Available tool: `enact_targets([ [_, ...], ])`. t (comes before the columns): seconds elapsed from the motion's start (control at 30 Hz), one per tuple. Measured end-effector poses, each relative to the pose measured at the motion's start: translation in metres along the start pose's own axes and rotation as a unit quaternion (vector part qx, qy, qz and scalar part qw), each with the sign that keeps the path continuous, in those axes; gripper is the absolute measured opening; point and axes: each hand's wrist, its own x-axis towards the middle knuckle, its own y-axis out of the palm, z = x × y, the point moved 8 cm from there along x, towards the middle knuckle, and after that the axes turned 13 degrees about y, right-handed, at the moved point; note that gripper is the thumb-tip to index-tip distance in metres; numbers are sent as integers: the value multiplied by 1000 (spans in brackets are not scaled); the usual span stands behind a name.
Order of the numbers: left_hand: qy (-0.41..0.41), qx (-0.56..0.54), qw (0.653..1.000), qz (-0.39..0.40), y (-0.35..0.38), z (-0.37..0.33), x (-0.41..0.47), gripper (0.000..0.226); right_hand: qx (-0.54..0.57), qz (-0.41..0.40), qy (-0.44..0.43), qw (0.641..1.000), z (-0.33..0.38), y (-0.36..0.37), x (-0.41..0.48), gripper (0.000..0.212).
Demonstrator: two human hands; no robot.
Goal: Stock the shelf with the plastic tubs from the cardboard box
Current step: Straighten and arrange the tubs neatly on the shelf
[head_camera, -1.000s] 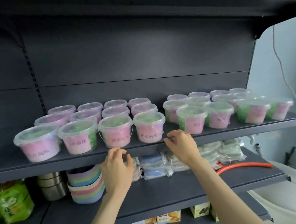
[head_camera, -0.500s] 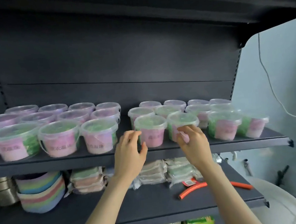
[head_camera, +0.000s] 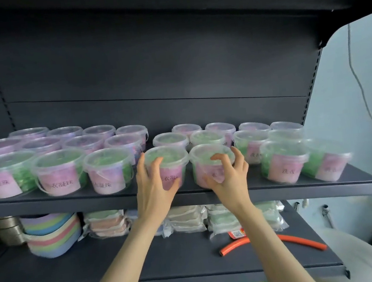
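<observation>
Several clear plastic tubs with pink labels and green contents stand in rows on the dark shelf [head_camera: 276, 191]. My left hand [head_camera: 153, 187] grips the front of one front-row tub [head_camera: 171, 162], fingers curled round its side. Beside it, my right hand [head_camera: 228, 177] grips the neighbouring front-row tub [head_camera: 207, 157], thumb low on the label and fingers over the rim. Both tubs sit on the shelf near its front edge. A left group of tubs [head_camera: 60, 171] and a right group [head_camera: 282, 161] flank them. The cardboard box is out of view.
Below, a second shelf [head_camera: 169, 263] holds stacked pastel bowls [head_camera: 51, 235], metal tins [head_camera: 5, 228], wrapped packs [head_camera: 183, 220] and an orange hose piece [head_camera: 258, 242]. A white rounded object [head_camera: 362, 260] stands at the lower right, with a cable [head_camera: 361, 87] on the wall.
Both hands rose from the shelf's front edge and closed round two front-row tubs. The view shifted right and nearer to the shelf.
</observation>
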Motion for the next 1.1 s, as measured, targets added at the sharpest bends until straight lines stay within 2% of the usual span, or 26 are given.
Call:
enact_targets([
  [0.07,-8,-6,1000,-25,-7,5,-7,81,17,-3,4,1000,5,7,-6,65],
  [0.2,-47,-39,997,-48,-12,12,-21,99,48,22,94,994,-5,21,-7,120],
  [0.27,-61,-6,997,-43,-10,13,-25,98,65,56,122,989,-10,29,-6,127],
  [0.5,-162,69,984,-11,-4,30,-25,99,20,8,141,990,-13,33,-9,120],
  [0.6,-174,69,982,-9,-5,39,-24,88,2,-4,147,989,-17,34,-8,110],
  [0.77,-173,61,983,-19,-7,41,-23,84,0,-30,155,987,-19,32,-10,101],
  [0.93,-171,63,983,-12,-7,39,-25,86,41,3,162,986,-23,30,-11,89],
  [1.1,-169,61,984,-3,-6,38,-26,87,4,34,144,989,-20,32,-10,87],
])
